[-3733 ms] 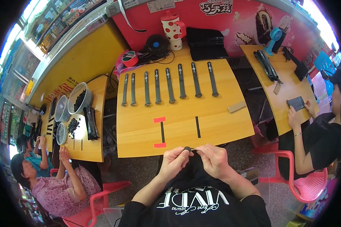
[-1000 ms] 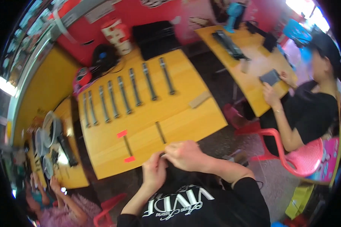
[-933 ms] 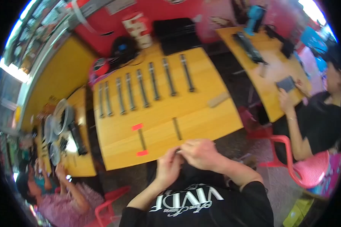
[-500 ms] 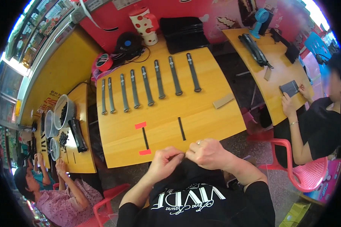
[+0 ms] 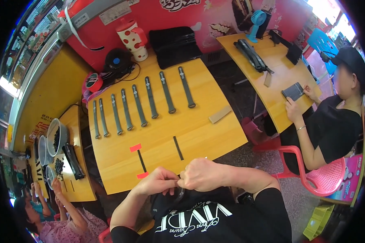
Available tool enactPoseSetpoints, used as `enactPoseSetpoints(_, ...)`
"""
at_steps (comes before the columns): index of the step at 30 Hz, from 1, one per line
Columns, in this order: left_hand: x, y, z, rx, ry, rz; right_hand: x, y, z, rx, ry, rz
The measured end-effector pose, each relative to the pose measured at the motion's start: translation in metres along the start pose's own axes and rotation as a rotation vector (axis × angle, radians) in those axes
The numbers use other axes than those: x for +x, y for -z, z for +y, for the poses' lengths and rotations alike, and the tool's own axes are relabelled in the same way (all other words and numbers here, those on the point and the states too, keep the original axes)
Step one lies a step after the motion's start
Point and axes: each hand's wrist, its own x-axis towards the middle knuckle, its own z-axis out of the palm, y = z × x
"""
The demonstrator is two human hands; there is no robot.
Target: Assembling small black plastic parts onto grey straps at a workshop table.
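Note:
In front of my chest, just off the table's near edge, my left hand (image 5: pixel 158 181) and my right hand (image 5: pixel 203 174) meet with fingers pinched together. Between them they grip a dark strap (image 5: pixel 180 196), whose end hangs below my fingers against the black shirt; most of it is covered. Several grey-green straps (image 5: pixel 152 101) with rounded tips lie in a row across the wooden table (image 5: pixel 207 137). Closer to me is a thin black strip (image 5: pixel 142 160) with red tape at both ends. A second short black strip (image 5: pixel 178 148) lies to its right.
A tan cardboard piece (image 5: pixel 220 115) is near the table's right edge. Behind the straps stand a spotted tumbler (image 5: pixel 132 39), a black round device (image 5: pixel 118 60), a red tape roll (image 5: pixel 94 82) and stacked black sheets (image 5: pixel 174 46). Co-workers sit at tables on both sides.
My view has shifted, so the table appears lower and further left. Both hands stay pinched together at my chest, and a strap's end now shows below them.

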Motion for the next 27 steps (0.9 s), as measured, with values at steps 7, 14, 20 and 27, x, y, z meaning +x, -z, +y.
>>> enactPoseSetpoints(7,-0.007,0.002,0.009,0.125,0.046,-0.073,0.005,-0.003,-0.004,0.048,0.088,0.061)
enactPoseSetpoints(14,-0.012,-0.015,0.004,0.101,-0.011,0.110,0.002,-0.003,-0.002,0.033,0.069,0.026)
enactPoseSetpoints(20,0.004,-0.013,-0.023,0.266,-0.107,0.434,-0.005,-0.006,-0.038,-0.355,0.197,0.148)
enactPoseSetpoints(27,-0.011,-0.024,-0.015,-0.022,-0.410,0.288,-0.014,0.005,0.000,-0.076,-0.149,0.220)
